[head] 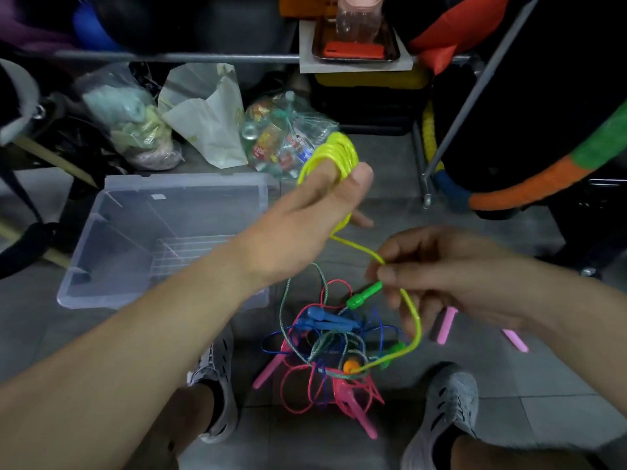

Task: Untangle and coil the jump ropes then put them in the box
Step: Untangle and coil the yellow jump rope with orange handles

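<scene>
The left hand (305,225) is up at centre, its grip clamped on the yellow rope (339,150), which is wound in loops round the fingers at the hand's 1 o'clock. The rope's free run drops toward 4 o'clock to the right hand (451,276), whose grip pinches it just above a green handle (364,295). The tangle (325,361) of other ropes lies on the floor (509,418) at 6 o'clock. The box (112,266) stands at 9 o'clock.

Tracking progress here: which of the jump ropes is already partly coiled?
The yellow-green rope: its loops sit round the left hand, and the right hand pinches its loose run. The others lie in a tangled pile on the floor.
</scene>
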